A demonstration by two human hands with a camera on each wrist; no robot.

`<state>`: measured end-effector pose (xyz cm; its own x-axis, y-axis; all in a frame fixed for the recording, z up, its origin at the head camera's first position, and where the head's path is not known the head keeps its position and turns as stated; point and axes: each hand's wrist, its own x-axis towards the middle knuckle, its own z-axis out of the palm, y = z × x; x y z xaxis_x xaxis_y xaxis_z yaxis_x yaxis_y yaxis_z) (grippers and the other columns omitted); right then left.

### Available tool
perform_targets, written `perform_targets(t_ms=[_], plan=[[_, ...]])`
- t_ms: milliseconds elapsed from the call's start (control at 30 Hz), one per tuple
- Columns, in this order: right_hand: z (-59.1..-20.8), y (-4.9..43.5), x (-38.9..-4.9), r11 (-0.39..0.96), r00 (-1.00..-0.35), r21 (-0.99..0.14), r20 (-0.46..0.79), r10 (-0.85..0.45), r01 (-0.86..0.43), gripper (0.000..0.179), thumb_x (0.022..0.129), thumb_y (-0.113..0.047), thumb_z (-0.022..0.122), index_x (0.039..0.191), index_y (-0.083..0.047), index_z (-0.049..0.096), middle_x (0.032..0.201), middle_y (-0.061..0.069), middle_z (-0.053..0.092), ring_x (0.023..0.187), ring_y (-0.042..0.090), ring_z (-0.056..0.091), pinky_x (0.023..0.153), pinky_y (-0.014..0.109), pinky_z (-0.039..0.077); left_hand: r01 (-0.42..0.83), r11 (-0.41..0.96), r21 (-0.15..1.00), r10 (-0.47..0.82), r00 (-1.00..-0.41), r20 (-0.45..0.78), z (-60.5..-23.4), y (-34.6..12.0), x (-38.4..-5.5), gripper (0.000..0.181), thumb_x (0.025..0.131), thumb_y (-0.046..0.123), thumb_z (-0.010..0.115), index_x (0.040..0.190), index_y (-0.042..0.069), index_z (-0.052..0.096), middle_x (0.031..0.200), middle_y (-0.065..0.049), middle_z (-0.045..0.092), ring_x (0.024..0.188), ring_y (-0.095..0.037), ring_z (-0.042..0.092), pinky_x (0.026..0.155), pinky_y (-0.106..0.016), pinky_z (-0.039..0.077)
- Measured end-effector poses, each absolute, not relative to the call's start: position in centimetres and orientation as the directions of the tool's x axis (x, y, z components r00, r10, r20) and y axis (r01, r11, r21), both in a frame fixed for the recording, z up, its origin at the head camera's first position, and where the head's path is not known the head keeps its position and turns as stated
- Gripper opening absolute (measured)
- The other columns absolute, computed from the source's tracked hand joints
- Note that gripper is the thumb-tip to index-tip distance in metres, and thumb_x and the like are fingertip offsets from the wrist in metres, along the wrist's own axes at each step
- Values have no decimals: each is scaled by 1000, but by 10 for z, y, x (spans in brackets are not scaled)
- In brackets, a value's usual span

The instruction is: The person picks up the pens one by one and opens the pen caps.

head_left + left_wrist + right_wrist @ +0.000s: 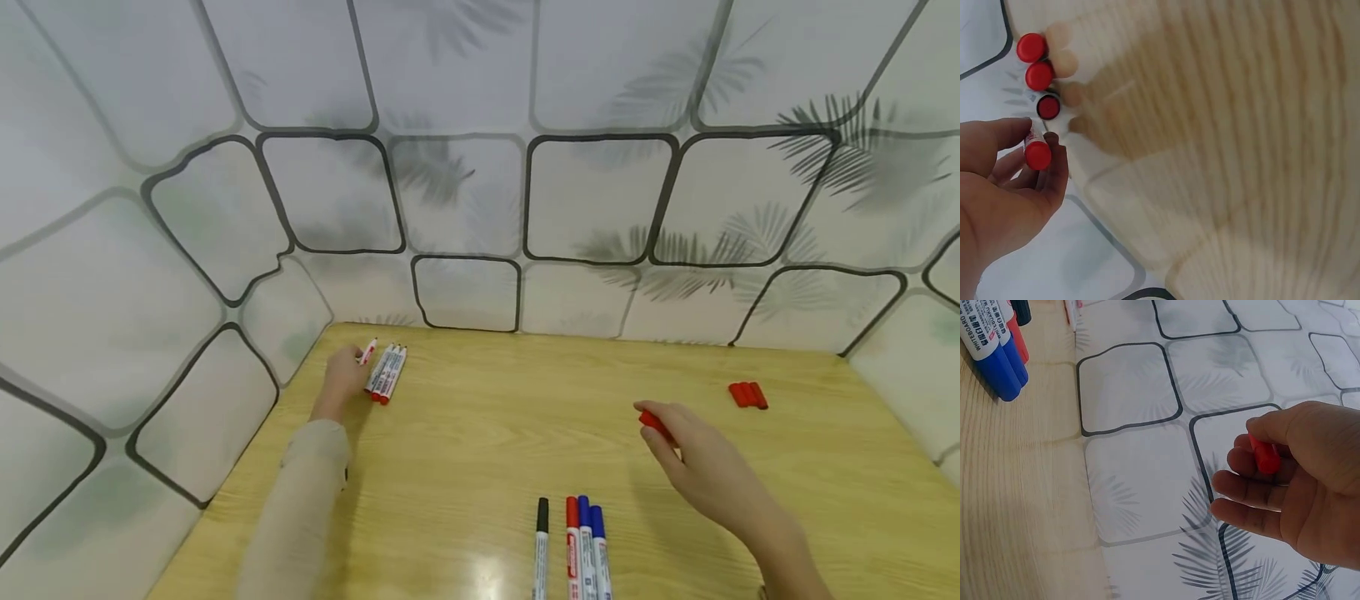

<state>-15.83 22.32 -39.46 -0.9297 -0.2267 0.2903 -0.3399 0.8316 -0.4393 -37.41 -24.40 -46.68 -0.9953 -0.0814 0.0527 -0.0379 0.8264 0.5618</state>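
At the table's far left, my left hand point(343, 377) pinches an uncapped white marker point(368, 351) between thumb and fingers. The marker's red end point(1037, 155) faces the left wrist camera. Just right of it, three uncapped white markers point(387, 372) with dark tips lie side by side, tips pointing to the wall. On the right side, my right hand point(708, 467) holds a red marker cap point(1265, 456) between thumb and index finger, above the table. The other fingers of that hand are loosely bent.
Three red caps point(747, 395) lie together at the back right of the wooden table point(480, 433). Near the front are a black-capped marker point(542, 542), a red-capped marker point(573, 542) and two blue-capped markers point(592, 542). A patterned wall point(465, 292) borders the back and sides.
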Motion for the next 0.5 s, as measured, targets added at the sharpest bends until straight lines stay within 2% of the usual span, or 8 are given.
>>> perform_targets(t_ms=[133,267,500], plan=[[-394,224,-158,827,-930,-450,296,-218,-337,32,101,-14,57,132,-3,58,107,2,66,92,16,64,75,38,55,-54,824,564,-86,-996,30,-467,-245,-369,32,88,-2,48,115,-17,60,110,-34,63,100,-44,60,89,-51,49],[-393,228,-158,825,-923,-444,318,-218,-348,32,101,-12,58,131,-2,59,108,4,67,93,19,65,76,40,55,-74,820,567,-101,-995,18,-467,-240,-371,38,89,-2,46,123,-16,57,122,-33,60,111,-45,58,95,-51,48],[-396,230,-162,829,-912,-423,341,-227,-365,30,100,-13,59,129,-4,60,98,-2,62,82,10,57,68,33,52,-54,831,554,-65,-998,-1,-469,-244,-378,40,91,1,44,126,-17,54,126,-34,58,116,-45,57,100,-51,46]])
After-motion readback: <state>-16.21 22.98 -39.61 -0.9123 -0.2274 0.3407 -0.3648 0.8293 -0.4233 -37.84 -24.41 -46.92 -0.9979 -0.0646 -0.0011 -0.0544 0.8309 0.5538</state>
